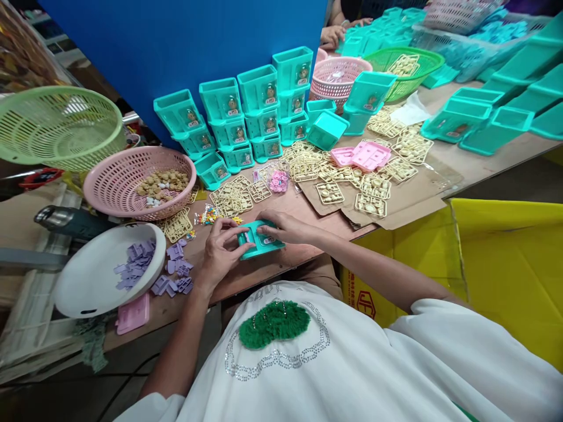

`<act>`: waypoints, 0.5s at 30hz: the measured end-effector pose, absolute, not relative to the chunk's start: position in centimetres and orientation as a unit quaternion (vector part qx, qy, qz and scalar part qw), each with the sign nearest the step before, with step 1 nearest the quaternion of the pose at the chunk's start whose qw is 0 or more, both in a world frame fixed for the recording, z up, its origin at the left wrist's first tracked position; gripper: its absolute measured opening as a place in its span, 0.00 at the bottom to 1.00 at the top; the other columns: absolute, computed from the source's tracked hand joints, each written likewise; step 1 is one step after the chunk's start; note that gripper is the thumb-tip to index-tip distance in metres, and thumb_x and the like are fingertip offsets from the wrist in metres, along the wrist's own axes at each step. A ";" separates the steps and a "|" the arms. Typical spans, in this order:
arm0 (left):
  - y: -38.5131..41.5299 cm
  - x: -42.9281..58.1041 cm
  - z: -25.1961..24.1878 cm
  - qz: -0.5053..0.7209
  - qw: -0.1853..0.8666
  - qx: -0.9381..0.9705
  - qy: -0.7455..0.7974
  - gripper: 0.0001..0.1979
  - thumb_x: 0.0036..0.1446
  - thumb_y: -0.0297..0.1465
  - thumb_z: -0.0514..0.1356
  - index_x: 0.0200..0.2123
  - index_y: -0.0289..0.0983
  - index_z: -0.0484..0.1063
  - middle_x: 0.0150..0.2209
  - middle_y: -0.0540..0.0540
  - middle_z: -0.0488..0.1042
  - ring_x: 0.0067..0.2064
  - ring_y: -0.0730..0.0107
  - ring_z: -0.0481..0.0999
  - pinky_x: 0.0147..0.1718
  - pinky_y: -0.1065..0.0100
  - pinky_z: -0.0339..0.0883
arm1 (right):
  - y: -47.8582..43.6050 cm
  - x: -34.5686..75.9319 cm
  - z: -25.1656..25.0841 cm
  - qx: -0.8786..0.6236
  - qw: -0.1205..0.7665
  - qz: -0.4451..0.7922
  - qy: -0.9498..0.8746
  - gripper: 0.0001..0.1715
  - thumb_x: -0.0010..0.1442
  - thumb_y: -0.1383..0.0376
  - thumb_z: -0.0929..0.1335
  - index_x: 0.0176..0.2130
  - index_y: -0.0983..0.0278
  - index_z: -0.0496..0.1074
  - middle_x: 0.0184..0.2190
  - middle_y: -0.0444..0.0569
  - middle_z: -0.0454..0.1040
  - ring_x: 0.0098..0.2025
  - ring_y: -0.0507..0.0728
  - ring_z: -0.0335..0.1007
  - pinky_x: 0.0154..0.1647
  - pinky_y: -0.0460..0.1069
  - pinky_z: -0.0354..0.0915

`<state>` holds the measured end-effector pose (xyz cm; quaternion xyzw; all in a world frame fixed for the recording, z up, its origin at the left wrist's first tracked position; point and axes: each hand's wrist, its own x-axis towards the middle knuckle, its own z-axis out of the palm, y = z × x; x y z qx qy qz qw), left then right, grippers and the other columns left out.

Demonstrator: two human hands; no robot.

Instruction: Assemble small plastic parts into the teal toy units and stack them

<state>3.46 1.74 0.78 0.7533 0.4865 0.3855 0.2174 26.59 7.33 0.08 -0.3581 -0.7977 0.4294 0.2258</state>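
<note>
Teal box point(269, 248) directly between the hands, touching both, neither nearer; long axis running left grip to right. Left hand point(219, 251) pinching its left end; right hand point(282, 227) clasping its far right edge

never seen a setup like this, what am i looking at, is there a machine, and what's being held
No machine is at work here: it's a person's two bare hands, seen by one head-worn camera looking forward and down. At the edge of the table, the left hand grasps one end of a turquoise piece, while the right hand touches its other end. Beyond are stacked turquoise boxes, cream part frames and pink trays. To the left, a pink basket holds small tan pieces, and a white bowl holds purple parts.
</note>
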 end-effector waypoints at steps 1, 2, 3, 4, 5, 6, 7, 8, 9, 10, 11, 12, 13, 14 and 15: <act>1.8 3.4 0.8 0.385 0.217 0.754 0.485 0.14 0.57 0.40 0.70 0.45 0.42 0.81 0.47 0.45 0.69 0.50 0.65 0.75 0.52 0.62 0.75 | 7.3 26.6 0.0 -0.361 0.226 0.429 -0.796 0.14 0.69 0.59 0.64 0.46 0.66 0.70 0.41 0.51 0.74 0.41 0.56 0.69 0.41 0.49 0.64; 1.8 3.4 0.8 0.387 0.216 0.754 0.485 0.15 0.57 0.40 0.70 0.46 0.42 0.81 0.47 0.45 0.70 0.51 0.64 0.75 0.54 0.61 0.75 | 7.3 26.5 -0.2 -0.364 0.228 0.429 -0.795 0.13 0.69 0.59 0.64 0.46 0.66 0.70 0.41 0.51 0.74 0.41 0.56 0.69 0.40 0.49 0.64; 1.8 3.3 0.8 0.392 0.217 0.751 0.486 0.16 0.57 0.40 0.70 0.47 0.42 0.80 0.48 0.45 0.71 0.52 0.63 0.76 0.55 0.60 0.74 | 7.2 26.4 -0.2 -0.366 0.229 0.430 -0.793 0.13 0.69 0.59 0.65 0.46 0.66 0.70 0.40 0.50 0.74 0.41 0.55 0.69 0.40 0.48 0.64; 1.7 3.3 0.9 0.400 0.219 0.744 0.488 0.16 0.58 0.40 0.69 0.48 0.41 0.79 0.48 0.44 0.71 0.53 0.63 0.76 0.55 0.60 0.74 | 7.0 26.4 -0.2 -0.368 0.231 0.432 -0.790 0.13 0.69 0.59 0.65 0.46 0.66 0.70 0.40 0.49 0.74 0.40 0.55 0.69 0.39 0.48 0.63; 1.6 3.3 0.9 0.412 0.221 0.734 0.493 0.16 0.59 0.40 0.68 0.49 0.41 0.79 0.49 0.44 0.72 0.54 0.62 0.76 0.56 0.60 0.74 | 6.8 26.4 -0.1 -0.365 0.236 0.435 -0.789 0.12 0.69 0.59 0.65 0.46 0.65 0.70 0.39 0.49 0.74 0.40 0.55 0.69 0.39 0.48 0.64; 1.3 3.3 1.0 0.426 0.221 0.721 0.500 0.16 0.61 0.39 0.67 0.50 0.40 0.78 0.50 0.43 0.72 0.55 0.61 0.76 0.56 0.60 0.74 | 6.4 26.6 0.3 -0.360 0.248 0.434 -0.788 0.12 0.69 0.58 0.65 0.46 0.65 0.70 0.39 0.49 0.74 0.39 0.55 0.69 0.39 0.48 0.64; 0.9 3.3 1.0 0.441 0.217 0.708 0.508 0.15 0.63 0.39 0.65 0.50 0.40 0.78 0.51 0.43 0.73 0.55 0.61 0.76 0.55 0.60 0.74 | 6.0 27.1 0.8 -0.354 0.271 0.425 -0.788 0.13 0.69 0.58 0.65 0.46 0.65 0.70 0.39 0.49 0.74 0.40 0.55 0.69 0.40 0.49 0.65; 0.3 3.3 0.9 0.456 0.208 0.693 0.517 0.15 0.64 0.38 0.63 0.51 0.40 0.77 0.50 0.42 0.73 0.55 0.61 0.76 0.55 0.61 0.74 | 5.7 27.8 1.4 -0.353 0.303 0.404 -0.788 0.14 0.69 0.57 0.65 0.46 0.64 0.70 0.40 0.50 0.74 0.40 0.56 0.69 0.41 0.50 0.66; -0.5 3.2 0.6 0.470 0.194 0.681 0.527 0.14 0.65 0.37 0.62 0.52 0.40 0.77 0.51 0.42 0.74 0.54 0.62 0.76 0.54 0.62 0.75 | 5.5 28.9 2.2 -0.358 0.344 0.371 -0.785 0.14 0.69 0.56 0.66 0.46 0.64 0.70 0.41 0.51 0.73 0.42 0.57 0.69 0.43 0.51 0.67; -1.2 2.9 0.0 0.476 0.174 0.673 0.539 0.14 0.65 0.36 0.62 0.52 0.41 0.76 0.50 0.43 0.74 0.54 0.62 0.76 0.52 0.63 0.75 | 5.5 30.4 3.0 -0.375 0.389 0.324 -0.777 0.15 0.69 0.55 0.66 0.47 0.63 0.71 0.42 0.52 0.73 0.43 0.58 0.69 0.45 0.52 0.67; -2.0 2.6 -1.0 0.483 0.150 0.665 0.550 0.14 0.64 0.35 0.63 0.52 0.41 0.76 0.48 0.44 0.74 0.52 0.63 0.77 0.51 0.64 0.75 | 5.6 32.3 3.7 -0.404 0.433 0.267 -0.760 0.15 0.69 0.54 0.66 0.47 0.62 0.71 0.43 0.53 0.73 0.44 0.59 0.69 0.47 0.53 0.67; -2.6 2.2 -2.2 0.479 0.141 0.668 0.553 0.15 0.64 0.35 0.64 0.53 0.42 0.76 0.48 0.44 0.74 0.51 0.62 0.77 0.50 0.64 0.75 | 5.9 34.7 4.5 -0.443 0.473 0.201 -0.734 0.14 0.69 0.54 0.67 0.47 0.61 0.71 0.44 0.53 0.72 0.45 0.60 0.69 0.48 0.54 0.67; -3.0 1.7 -3.6 0.472 0.131 0.669 0.559 0.16 0.63 0.34 0.64 0.55 0.43 0.75 0.49 0.44 0.74 0.50 0.61 0.77 0.49 0.62 0.75 | 6.3 37.5 5.2 -0.489 0.504 0.132 -0.700 0.13 0.68 0.55 0.67 0.47 0.60 0.71 0.44 0.53 0.72 0.47 0.61 0.69 0.50 0.55 0.66; -3.2 1.2 -5.1 0.455 0.117 0.676 0.568 0.18 0.63 0.34 0.63 0.57 0.44 0.74 0.51 0.43 0.74 0.50 0.59 0.77 0.49 0.58 0.76 | 6.7 40.6 5.7 -0.536 0.526 0.062 -0.657 0.12 0.67 0.56 0.67 0.47 0.60 0.71 0.44 0.53 0.72 0.48 0.62 0.68 0.53 0.56 0.65; -3.3 0.9 -6.5 0.445 0.089 0.695 0.558 0.19 0.63 0.33 0.63 0.57 0.45 0.73 0.51 0.43 0.75 0.49 0.56 0.77 0.49 0.54 0.76 | 7.1 44.0 6.2 -0.584 0.537 -0.006 -0.609 0.11 0.66 0.57 0.67 0.46 0.60 0.71 0.45 0.54 0.72 0.49 0.63 0.68 0.55 0.57 0.64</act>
